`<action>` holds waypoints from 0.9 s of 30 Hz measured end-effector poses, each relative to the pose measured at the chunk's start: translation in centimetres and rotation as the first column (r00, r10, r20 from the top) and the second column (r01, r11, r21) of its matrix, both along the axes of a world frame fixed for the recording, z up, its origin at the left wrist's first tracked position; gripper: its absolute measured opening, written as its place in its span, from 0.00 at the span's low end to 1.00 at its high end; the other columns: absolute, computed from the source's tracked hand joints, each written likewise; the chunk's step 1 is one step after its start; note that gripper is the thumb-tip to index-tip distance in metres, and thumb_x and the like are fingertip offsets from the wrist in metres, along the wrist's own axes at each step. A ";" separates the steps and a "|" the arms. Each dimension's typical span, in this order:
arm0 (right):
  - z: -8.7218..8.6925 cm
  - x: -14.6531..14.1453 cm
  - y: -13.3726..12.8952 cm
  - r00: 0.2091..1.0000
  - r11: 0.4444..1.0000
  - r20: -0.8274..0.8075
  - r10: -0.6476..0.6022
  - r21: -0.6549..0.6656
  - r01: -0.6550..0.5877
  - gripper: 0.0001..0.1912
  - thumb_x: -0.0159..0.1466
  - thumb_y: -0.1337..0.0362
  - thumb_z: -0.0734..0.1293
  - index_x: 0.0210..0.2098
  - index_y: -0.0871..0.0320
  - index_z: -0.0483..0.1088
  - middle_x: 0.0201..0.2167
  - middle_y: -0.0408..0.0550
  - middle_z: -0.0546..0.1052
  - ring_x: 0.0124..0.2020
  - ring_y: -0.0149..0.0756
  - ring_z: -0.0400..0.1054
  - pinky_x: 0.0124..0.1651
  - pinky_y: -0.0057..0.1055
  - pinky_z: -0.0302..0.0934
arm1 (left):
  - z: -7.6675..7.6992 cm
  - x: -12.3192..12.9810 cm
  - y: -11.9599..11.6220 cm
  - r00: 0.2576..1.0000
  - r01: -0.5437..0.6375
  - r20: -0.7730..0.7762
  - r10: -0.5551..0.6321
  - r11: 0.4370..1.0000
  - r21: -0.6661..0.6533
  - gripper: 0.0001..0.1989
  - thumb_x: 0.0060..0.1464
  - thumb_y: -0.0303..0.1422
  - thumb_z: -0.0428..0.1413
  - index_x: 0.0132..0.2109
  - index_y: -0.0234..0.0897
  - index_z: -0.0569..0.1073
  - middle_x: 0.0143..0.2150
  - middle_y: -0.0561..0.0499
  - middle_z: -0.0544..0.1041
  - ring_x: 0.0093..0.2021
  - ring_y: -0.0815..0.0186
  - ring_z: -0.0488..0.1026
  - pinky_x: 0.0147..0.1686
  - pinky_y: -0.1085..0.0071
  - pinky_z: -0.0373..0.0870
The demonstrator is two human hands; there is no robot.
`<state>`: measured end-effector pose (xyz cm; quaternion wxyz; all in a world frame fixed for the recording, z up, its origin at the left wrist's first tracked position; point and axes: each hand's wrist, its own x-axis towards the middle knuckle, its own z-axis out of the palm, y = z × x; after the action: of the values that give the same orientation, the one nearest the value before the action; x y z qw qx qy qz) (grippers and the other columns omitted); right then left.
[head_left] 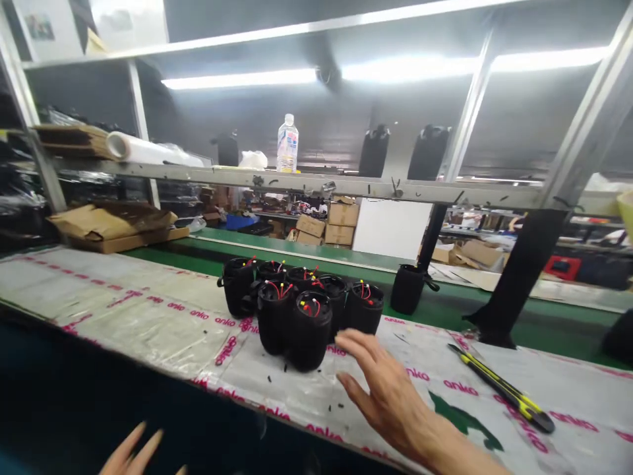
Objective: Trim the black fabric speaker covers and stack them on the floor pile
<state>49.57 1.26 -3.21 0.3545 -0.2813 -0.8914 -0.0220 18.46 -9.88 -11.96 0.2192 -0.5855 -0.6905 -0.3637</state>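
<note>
Several black, round, fabric-covered units (307,340) stand upright in a cluster on the bench cover. Short red wires (310,307) with yellow and white plugs stick out of their tops. Just to the right of the cluster, my right hand (383,389) reaches over the cover, fingers stretched and thumb apart, holding nothing. It is close to the front unit; whether it touches any is hard to make out. My left hand (131,455) shows only its fingertips at the bottom edge, in front of the bench. They are extended and apart, with nothing in them.
A black-and-yellow utility knife (504,389) lies on the printed plastic cover (173,330) at right. Another black unit (408,290) stands on the green belt (450,310). A metal shelf (346,188) above holds a bottle (287,145) and a plastic roll (148,150).
</note>
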 end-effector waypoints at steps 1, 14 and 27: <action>0.8 -0.5 1.1 1.000 0.999 -0.025 -0.018 0.048 0.019 0.27 0.67 0.65 0.63 0.64 0.52 0.55 0.62 0.54 0.64 0.62 0.45 0.59 0.61 0.46 0.62 | 1.8 0.9 0.7 1.000 0.002 -0.014 -0.002 1.000 0.023 0.36 0.55 0.38 0.58 0.67 0.61 0.54 0.65 0.50 0.65 0.65 0.51 0.61 0.57 0.47 0.71; 1.1 -1.9 4.1 0.970 0.996 -0.232 0.076 -0.031 -0.086 0.12 0.61 0.65 0.70 0.42 0.54 0.64 0.67 0.55 0.55 0.66 0.47 0.53 0.62 0.45 0.60 | 13.6 5.1 12.2 0.952 0.191 -0.217 -0.215 0.973 -0.130 0.13 0.50 0.40 0.61 0.38 0.39 0.69 0.68 0.43 0.59 0.66 0.48 0.60 0.58 0.52 0.69; 0.7 -1.8 5.4 0.933 0.961 -0.349 0.084 -0.220 -0.169 0.40 0.56 0.65 0.73 0.63 0.52 0.53 0.65 0.56 0.61 0.65 0.47 0.57 0.65 0.49 0.56 | 14.1 7.1 8.8 0.804 0.273 -0.459 -0.378 0.921 -0.279 0.41 0.48 0.26 0.56 0.69 0.47 0.54 0.57 0.46 0.69 0.57 0.55 0.67 0.56 0.56 0.69</action>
<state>47.76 6.69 -2.50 0.4647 -0.2644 -0.8298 0.1601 25.57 -1.08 2.19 0.2662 -0.7889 -0.5305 -0.1591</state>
